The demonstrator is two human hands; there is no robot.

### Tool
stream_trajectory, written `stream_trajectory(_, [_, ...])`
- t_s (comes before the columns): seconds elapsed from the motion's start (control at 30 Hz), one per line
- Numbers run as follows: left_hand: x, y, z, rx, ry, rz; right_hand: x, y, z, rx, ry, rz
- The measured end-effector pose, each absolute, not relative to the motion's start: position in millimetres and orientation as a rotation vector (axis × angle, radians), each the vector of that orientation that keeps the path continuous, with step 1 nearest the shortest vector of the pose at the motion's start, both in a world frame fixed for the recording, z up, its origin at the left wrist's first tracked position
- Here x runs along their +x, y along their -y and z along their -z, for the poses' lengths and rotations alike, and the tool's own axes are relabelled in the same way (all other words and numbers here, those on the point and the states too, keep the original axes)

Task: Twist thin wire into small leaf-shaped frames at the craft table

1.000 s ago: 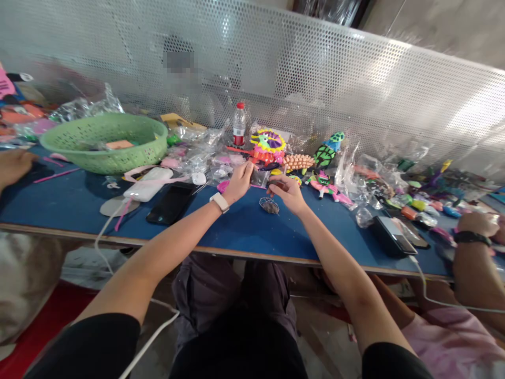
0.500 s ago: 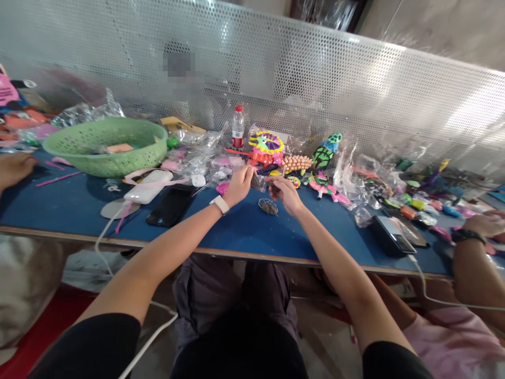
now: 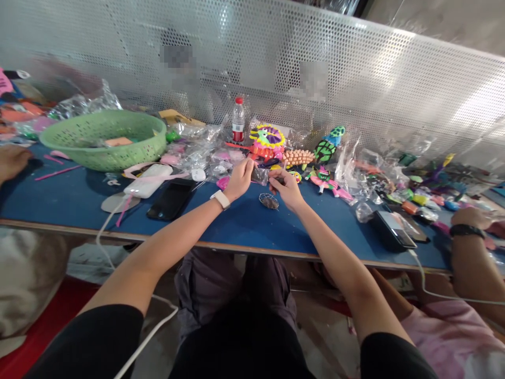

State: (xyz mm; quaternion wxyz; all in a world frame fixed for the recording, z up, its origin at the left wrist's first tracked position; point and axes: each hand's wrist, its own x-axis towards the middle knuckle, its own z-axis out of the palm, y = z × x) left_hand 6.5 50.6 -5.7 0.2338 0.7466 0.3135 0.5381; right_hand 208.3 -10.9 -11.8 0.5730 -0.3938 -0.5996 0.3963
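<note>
My left hand point(image 3: 240, 180), with a pale watch on its wrist, pinches the edge of a small clear plastic bag point(image 3: 260, 176) with something dark in it. Just right of the bag, my right hand point(image 3: 288, 190) has its fingers curled together; what they hold, if anything, is too small to make out. Below it on the blue table lies a dark brown lump in a thin, pale wire-like outline point(image 3: 269, 201). Behind my hands stand colourful clay figures: a yellow-frilled one point(image 3: 268, 137), a spiky tan one point(image 3: 299, 157) and a green turtle-like one point(image 3: 325, 150).
A green basket point(image 3: 106, 158) stands at the left, near a black phone point(image 3: 170, 200) and a white power bank point(image 3: 149, 181). A red-capped bottle point(image 3: 238, 121) is at the back. Another phone point(image 3: 392, 230) and clear packaging lie right. Other people's hands show at both sides.
My right hand's fingers, extended toward the bag before, are now curled in, slightly right of the bag. My left hand still holds the bag. The camera view has shifted slightly.
</note>
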Motion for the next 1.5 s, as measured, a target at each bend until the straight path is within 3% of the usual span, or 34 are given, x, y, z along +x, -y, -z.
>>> stream_trajectory(0.97, [6, -51, 9, 2.186, -0.778, -1.481, 207, 16, 12, -0.873, 1.441, -1.168])
stream_trajectory(1.5, [17, -45, 20, 2.232, -0.83, -1.571, 196, 28, 9, -0.969, 1.515, -0.969])
